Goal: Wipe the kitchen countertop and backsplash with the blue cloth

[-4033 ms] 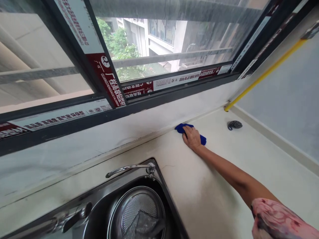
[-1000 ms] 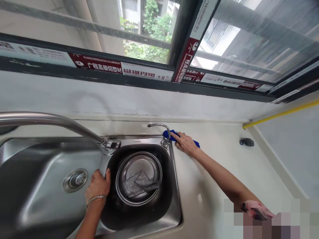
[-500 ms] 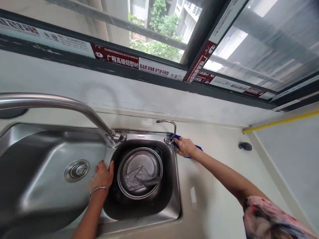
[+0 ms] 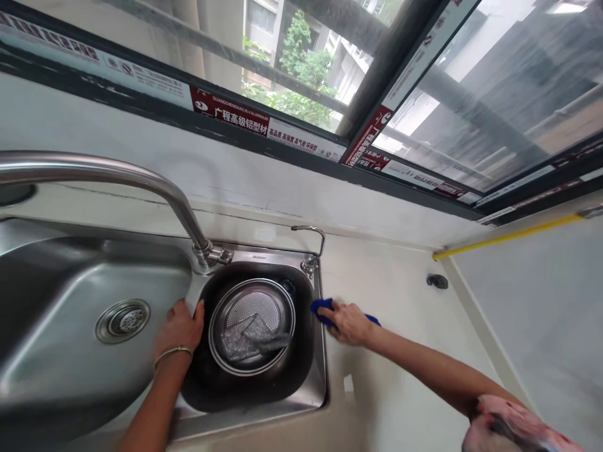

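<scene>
1. From my end I have the blue cloth on the pale worktop, just beside the right rim of the sink and nearer me than the small faucet.
2. The right hand has its grip closed on the cloth, fingers bent over it; blue shows on both sides of the hand. The thumb's hold is hidden from me.
3. The left hand rests on the divider between the two bowls. I cannot tell whether that grip is clamped on the edge or merely laid there.
4. I judge the cloth light, soft and limp, not fragile; it should bunch or fold rather than hold a shape, and might slip if wet, though I can't see whether it is.
5. I'd take hold at its bunched middle, palm flat over it and fingertips spread, so neither end trails or catches the raised sink rim.
6. In the right bowl sits a round metal pan with a grey pad lying in it, apart from both hands.
</scene>
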Demonstrator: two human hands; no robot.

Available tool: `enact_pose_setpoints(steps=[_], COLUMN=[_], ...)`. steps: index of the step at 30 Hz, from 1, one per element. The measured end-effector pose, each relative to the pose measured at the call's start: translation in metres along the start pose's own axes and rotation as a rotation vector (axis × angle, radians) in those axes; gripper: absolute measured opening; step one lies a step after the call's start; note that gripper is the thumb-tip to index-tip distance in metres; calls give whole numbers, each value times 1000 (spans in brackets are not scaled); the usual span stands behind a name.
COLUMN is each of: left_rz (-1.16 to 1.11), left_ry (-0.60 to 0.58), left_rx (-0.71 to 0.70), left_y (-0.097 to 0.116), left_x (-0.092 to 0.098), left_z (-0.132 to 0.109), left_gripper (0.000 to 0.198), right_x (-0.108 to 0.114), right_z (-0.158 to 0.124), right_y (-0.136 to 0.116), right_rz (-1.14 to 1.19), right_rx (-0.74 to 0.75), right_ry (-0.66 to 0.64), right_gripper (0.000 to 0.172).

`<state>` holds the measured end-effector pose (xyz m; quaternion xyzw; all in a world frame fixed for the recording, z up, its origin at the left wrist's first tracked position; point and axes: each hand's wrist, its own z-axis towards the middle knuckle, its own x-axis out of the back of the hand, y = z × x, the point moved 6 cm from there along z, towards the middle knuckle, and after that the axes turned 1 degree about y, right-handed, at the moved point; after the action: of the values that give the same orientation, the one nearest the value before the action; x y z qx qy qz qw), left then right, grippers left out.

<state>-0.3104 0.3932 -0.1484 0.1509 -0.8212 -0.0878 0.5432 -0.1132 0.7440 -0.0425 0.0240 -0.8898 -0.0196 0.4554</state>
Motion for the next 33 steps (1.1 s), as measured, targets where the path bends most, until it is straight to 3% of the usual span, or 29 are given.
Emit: enact_pose_setpoints(steps=[7, 12, 17, 23, 33], left_rz=[2, 5, 0, -18, 8], left_ry=[-10, 7, -7, -26, 17], left_rx=[18, 9, 16, 17, 3], left_y=[3, 4, 5, 2, 7], left_x=[4, 5, 6, 5, 9], left_z=[-4, -5, -6, -3, -3], left_gripper=[69, 69, 69, 71, 66], right_x=[64, 76, 63, 40, -46], right_z=[87, 106, 93, 60, -48], right_y=[73, 85, 70, 35, -46], right_rz=[-128, -199, -112, -38, 63], right_rx=[-141, -101, -150, -103, 138], right_ry=[117, 135, 142, 80, -66], right_gripper=[55, 55, 61, 58, 60])
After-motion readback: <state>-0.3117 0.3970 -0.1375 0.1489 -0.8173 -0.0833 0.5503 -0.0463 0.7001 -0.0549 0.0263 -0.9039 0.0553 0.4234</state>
